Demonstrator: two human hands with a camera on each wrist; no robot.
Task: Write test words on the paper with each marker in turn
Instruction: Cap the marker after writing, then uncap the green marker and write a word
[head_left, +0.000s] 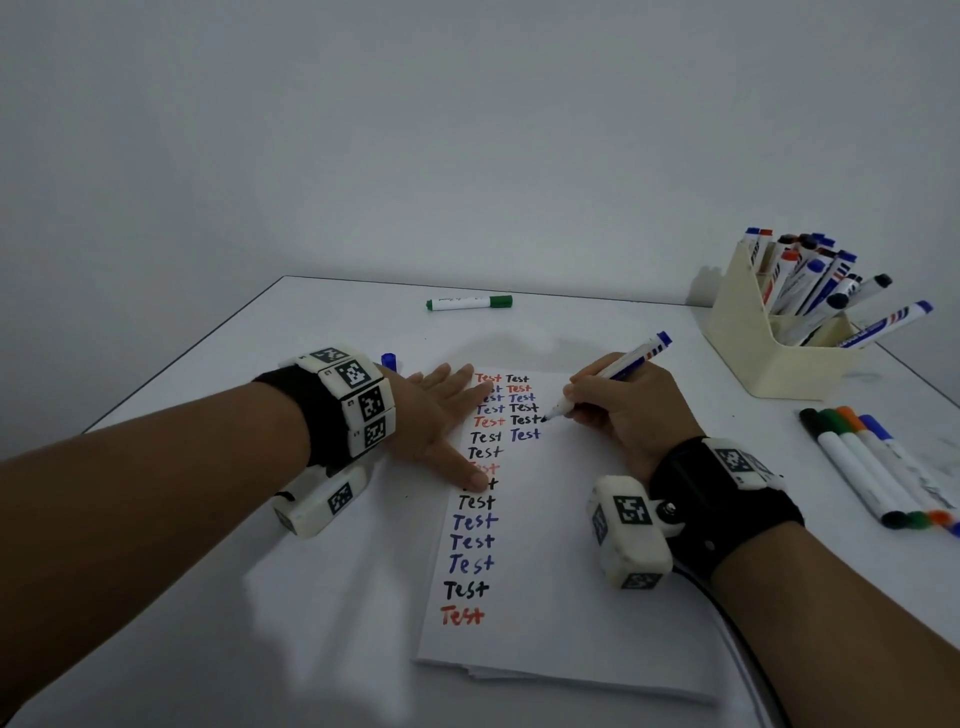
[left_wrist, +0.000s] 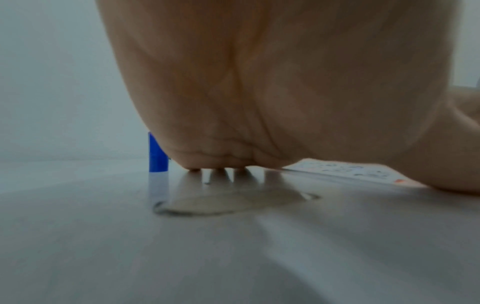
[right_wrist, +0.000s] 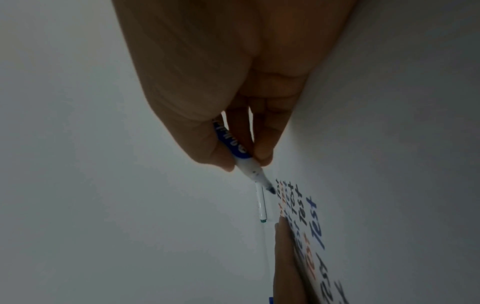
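Note:
A white paper (head_left: 561, 571) lies in the middle of the table with "Test" written down it in red, black and blue. My left hand (head_left: 457, 421) lies flat, fingers spread, on the paper's left edge. In the left wrist view the left hand (left_wrist: 285, 144) fills the frame above the paper (left_wrist: 337, 170). My right hand (head_left: 574, 402) grips an uncapped blue marker (head_left: 623, 366) in a writing hold. Its tip is at the right end of the second column's fifth word. The right hand (right_wrist: 242, 162) pinches the marker (right_wrist: 241, 153) low on the barrel. Whether the tip touches the paper (right_wrist: 363, 185) I cannot tell.
A blue cap (head_left: 388, 361) stands on end just behind my left hand; the cap (left_wrist: 157, 154) also shows beside the palm. A green marker (head_left: 467, 302) lies at the back. A cream holder (head_left: 748, 332) full of markers stands far right, with several markers (head_left: 878, 467) lying in front of it.

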